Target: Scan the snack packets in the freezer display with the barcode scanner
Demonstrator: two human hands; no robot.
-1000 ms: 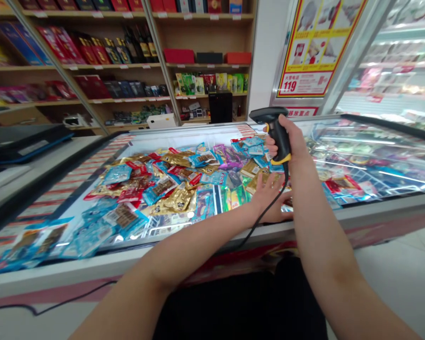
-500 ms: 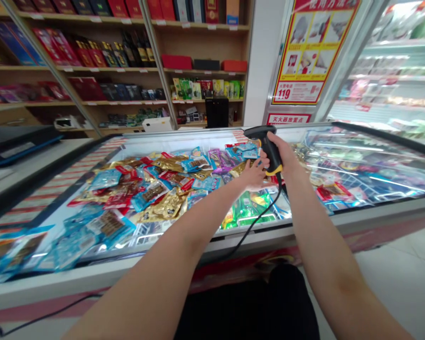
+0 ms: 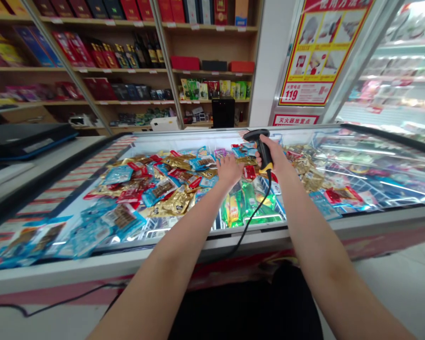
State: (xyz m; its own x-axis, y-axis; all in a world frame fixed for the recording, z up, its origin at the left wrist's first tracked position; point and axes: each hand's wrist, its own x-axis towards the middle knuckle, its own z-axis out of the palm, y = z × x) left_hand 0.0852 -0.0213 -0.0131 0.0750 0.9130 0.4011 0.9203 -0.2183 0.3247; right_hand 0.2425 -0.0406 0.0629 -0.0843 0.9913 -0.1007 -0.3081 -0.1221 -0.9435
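My right hand (image 3: 279, 156) is closed around the grip of a black barcode scanner (image 3: 261, 141) with yellow trim, held over the chest freezer (image 3: 304, 230). The scanner's black cable (image 3: 248, 225) trails down over the freezer's front rim. My left hand (image 3: 228, 171) lies with fingers stretched out on a heap of blue, gold and red snack packets (image 3: 156, 189) on the sliding glass lid, just left of the scanner. Beneath both hands an opening shows green and yellow packets (image 3: 248, 202) inside the freezer.
A second glass lid (image 3: 371, 165) covers the freezer's right half. Wooden shelves (image 3: 127, 52) of boxes and bottles stand behind. A red and yellow poster (image 3: 317, 52) hangs at the back right. A dark flat case (image 3: 24, 137) lies on the left counter.
My left hand has moved left and further away across the lid, and the green packets underneath have come into sight. The scanner hand has shifted slightly left and away from me.
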